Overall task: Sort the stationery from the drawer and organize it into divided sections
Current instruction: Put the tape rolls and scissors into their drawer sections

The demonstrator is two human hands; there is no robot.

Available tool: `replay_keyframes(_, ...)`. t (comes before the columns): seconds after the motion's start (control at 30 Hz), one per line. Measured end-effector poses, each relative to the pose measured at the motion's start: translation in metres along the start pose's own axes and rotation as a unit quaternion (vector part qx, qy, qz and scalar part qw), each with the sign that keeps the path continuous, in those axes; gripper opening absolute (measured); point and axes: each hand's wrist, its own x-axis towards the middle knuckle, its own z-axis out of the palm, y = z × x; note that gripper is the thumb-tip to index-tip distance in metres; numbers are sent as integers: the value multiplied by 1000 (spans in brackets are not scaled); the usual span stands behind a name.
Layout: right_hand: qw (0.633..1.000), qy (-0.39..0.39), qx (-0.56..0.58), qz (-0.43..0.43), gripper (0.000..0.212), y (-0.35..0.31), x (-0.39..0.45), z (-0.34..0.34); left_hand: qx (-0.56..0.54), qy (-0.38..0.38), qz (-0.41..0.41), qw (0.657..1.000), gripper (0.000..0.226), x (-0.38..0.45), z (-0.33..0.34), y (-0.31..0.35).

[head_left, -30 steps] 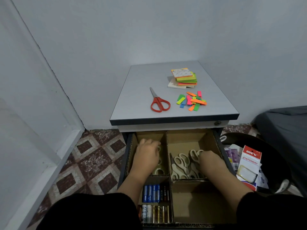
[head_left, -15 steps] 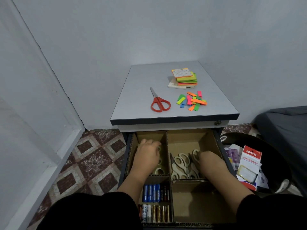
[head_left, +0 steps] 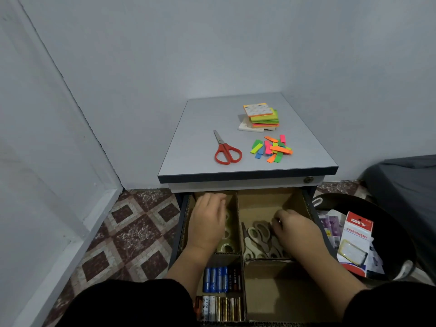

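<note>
The open drawer holds a cardboard divider (head_left: 237, 208) with several sections. My left hand (head_left: 208, 223) lies palm down in the far-left section on clear tape rolls (head_left: 225, 248), its fingertips near the back wall. In the far-right section, my right hand (head_left: 298, 230) rests on a bunch of beige-handled scissors (head_left: 256, 237) with its fingers curled at the handles. Blue batteries (head_left: 215, 279) fill the middle-left section, and mixed batteries (head_left: 219, 308) the nearest-left one.
On the grey tabletop (head_left: 200, 128) lie red scissors (head_left: 226, 152), a stack of sticky notes (head_left: 262, 116) and loose coloured paper strips (head_left: 272, 148). A black bag (head_left: 396, 232) with a red-and-white stationery pack (head_left: 356, 241) sits right of the drawer. The wall stands close on the left.
My right hand has slid slightly left over the scissor handles, which now lie lower under its fingers. My left hand has barely shifted on the tape rolls.
</note>
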Motion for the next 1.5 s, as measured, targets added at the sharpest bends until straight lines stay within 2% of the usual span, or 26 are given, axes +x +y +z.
replay_keyframes(0.1,981,161,62,-83,7,-4,1,-5,-48,110,-2,993,24,22,-12,13)
replay_keyframes(0.2,954,246,88,-145,19,-18,19,-20,-39,97,-55,993,23,62,-26,27)
replay_keyframes(0.3,954,249,90,-142,26,-34,45,-40,-11,7,-165,986,29,103,-30,34)
replay_keyframes(0.43,961,218,79,-151,18,-40,64,-50,60,-96,-224,968,24,132,-22,33)
replay_keyframes(0.63,967,191,105,-132,21,-36,64,-50,103,-130,-277,946,11,143,-25,37)
replay_keyframes(0.83,962,155,177,-141,26,-25,55,-53,70,-135,-249,956,13,120,-46,49)
replay_keyframes(0.93,948,196,209,-138,23,-9,37,-45,20,-94,-219,971,16,87,-56,57)
replay_keyframes(1.0,948,190,241,-82,22,2,26,-37,-35,-84,-211,973,15,58,-62,63)
replay_keyframes(1.1,948,138,286,26,22,17,14,-24,-101,-131,-199,966,16,8,-68,69)
replay_keyframes(1.2,935,116,323,90,22,27,9,-15,-89,-198,-164,962,18,-27,-66,68)
replay_keyframes(1.3,902,118,390,140,21,30,10,-13,-17,-260,-93,961,17,-37,-56,65)
replay_keyframes(1.37,889,113,413,160,20,30,11,-12,22,-277,-58,959,17,-35,-46,67)
replay_keyframes(1.5,882,107,424,175,18,32,11,-11,75,-312,-50,946,14,-20,-20,77)
